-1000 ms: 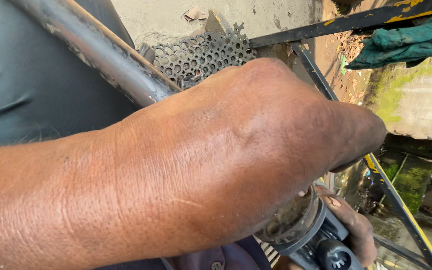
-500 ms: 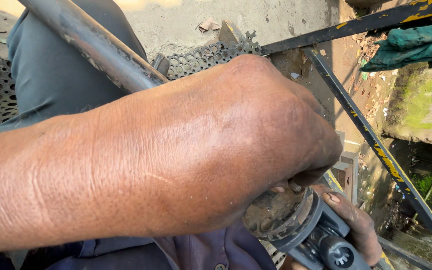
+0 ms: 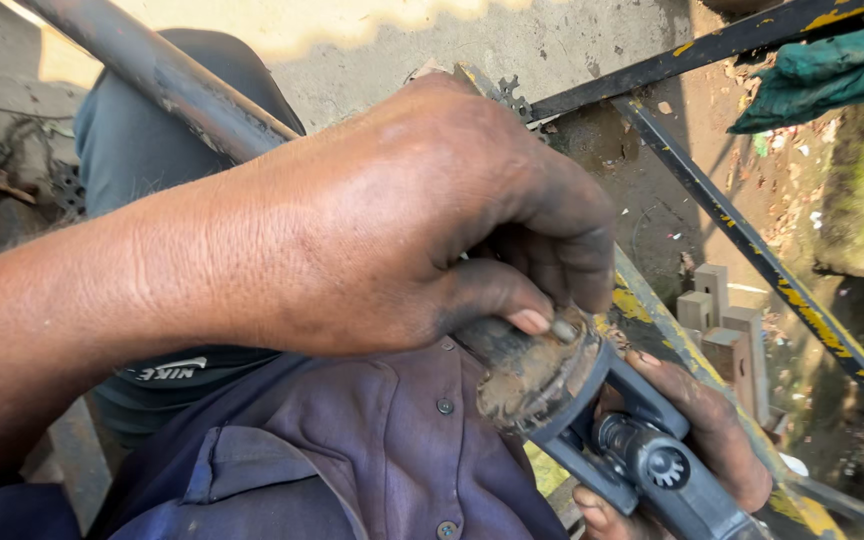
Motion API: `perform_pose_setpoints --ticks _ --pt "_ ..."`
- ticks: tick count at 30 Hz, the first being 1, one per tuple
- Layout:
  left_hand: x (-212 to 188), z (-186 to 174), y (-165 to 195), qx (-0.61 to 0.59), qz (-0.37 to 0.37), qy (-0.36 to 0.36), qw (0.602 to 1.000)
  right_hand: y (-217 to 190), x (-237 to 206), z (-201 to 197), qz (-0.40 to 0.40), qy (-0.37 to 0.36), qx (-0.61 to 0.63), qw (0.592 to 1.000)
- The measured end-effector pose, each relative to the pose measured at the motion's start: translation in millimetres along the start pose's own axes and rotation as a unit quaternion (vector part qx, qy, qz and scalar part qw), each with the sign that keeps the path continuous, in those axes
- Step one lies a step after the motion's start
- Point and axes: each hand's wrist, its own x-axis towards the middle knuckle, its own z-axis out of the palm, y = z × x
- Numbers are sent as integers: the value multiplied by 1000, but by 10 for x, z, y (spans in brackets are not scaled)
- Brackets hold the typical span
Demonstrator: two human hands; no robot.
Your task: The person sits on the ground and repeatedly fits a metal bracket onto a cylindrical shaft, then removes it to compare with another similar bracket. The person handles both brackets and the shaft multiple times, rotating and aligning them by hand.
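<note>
My left hand [image 3: 382,220] reaches in from the left and fills the middle of the view. Its thumb and fingertips pinch the rusty, dirt-caked disc guard [image 3: 532,375] at the head of a grey angle grinder [image 3: 652,465]. My right hand [image 3: 712,430] lies under the grinder at the lower right, its fingers wrapped around the body. The grinder rests above my lap, over a purple buttoned shirt [image 3: 372,450]. The left hand's fingers hide the disc itself.
A rusty metal pipe [image 3: 162,75] runs diagonally across the upper left. Black bars with yellow paint [image 3: 752,250] form a frame on the right. Small wooden blocks [image 3: 727,320] stand on the dirty ground, and a green cloth [image 3: 822,65] hangs at the top right.
My left hand has drawn back and curled its fingers down onto the grinder's head. The view has shifted, so the perforated metal sheet is now mostly hidden and more of the grinder shows.
</note>
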Motion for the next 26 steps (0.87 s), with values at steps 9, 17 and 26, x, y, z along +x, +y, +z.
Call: perform_pose_setpoints --ticks 9,17,26 --pt "153 49 140 -8 -90 -52 994 34 -94 168 -14 6 139 990" --pt "60 -13 117 -10 -34 -27 999 98 -55 -102 29 -54 46 997" --pt "-41 19 -140 -17 101 41 994 198 258 -232 24 -127 -22 991"
